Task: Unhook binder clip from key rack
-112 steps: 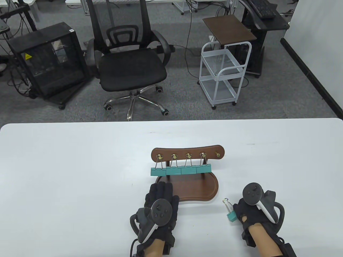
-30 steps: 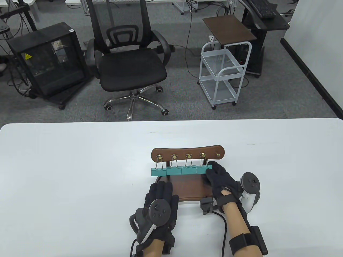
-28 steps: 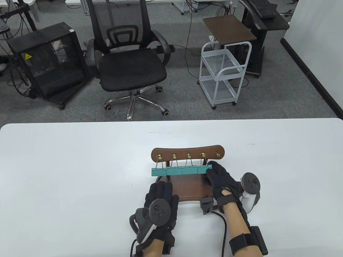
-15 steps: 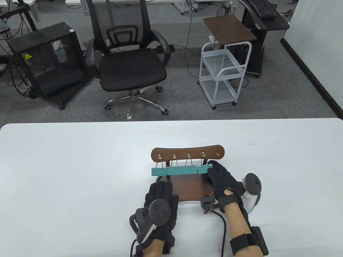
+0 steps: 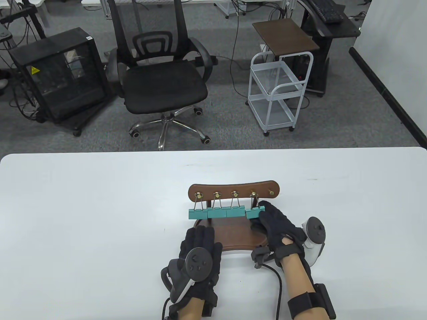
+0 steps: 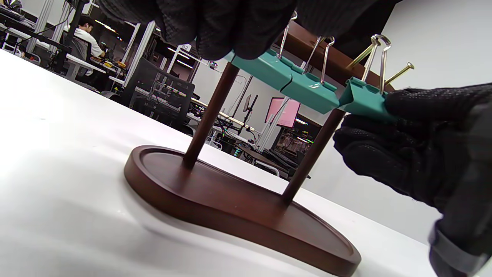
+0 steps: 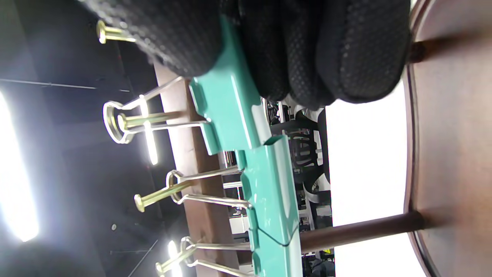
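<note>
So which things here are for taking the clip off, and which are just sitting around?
For the job:
- right hand, gripping the end clip
- left hand, resting at the rack's base
- key rack

Just around:
- three other clips on their hooks
- bare hook
- office chair
- white cart
</note>
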The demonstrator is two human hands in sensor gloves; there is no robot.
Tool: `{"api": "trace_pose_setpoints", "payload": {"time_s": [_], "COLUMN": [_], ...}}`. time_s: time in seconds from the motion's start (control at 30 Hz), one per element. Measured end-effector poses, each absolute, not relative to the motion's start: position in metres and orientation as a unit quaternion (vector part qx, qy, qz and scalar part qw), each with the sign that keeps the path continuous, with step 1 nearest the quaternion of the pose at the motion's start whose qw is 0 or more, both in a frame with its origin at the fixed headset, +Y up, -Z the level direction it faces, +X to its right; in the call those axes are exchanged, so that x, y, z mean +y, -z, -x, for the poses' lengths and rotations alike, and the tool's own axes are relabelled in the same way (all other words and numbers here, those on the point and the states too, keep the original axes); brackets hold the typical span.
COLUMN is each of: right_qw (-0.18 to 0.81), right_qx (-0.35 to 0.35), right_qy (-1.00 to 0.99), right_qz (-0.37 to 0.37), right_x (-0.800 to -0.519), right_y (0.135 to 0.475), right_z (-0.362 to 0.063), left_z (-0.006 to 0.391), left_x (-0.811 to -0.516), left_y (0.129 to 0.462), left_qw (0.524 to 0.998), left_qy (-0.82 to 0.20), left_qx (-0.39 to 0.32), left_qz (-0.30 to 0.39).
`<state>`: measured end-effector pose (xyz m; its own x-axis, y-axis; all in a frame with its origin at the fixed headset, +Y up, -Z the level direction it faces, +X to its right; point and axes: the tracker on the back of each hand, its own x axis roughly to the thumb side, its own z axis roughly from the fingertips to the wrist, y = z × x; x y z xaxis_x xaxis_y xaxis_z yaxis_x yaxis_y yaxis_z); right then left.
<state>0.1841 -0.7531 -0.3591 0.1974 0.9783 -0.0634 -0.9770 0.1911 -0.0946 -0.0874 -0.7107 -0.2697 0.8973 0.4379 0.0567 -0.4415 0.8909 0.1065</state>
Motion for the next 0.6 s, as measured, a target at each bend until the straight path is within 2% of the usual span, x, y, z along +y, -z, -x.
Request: {"api": "trace_pose_setpoints", "payload": {"time_s": [0.37,0.6], "right_qw": [0.765,0.759], "right_qx": [0.043,0.048], "right_qy": [-0.642,-0.649], "right_qz": [0.012,-0.02], "right_x": [-0.751,-0.741], "right_y": [0.345,0.333], "right_z": [-0.195,-0.19], "left_z": [0.087,0.087], "left_x": [-0.71,-0.71], "left_y": [0.27,0.269], "left_qw": [0.971,0.971], "left_qy": [-0.229,-0.23], "left_qx": [-0.018,-0.02], "left_qz": [-0.06,-0.061]}}
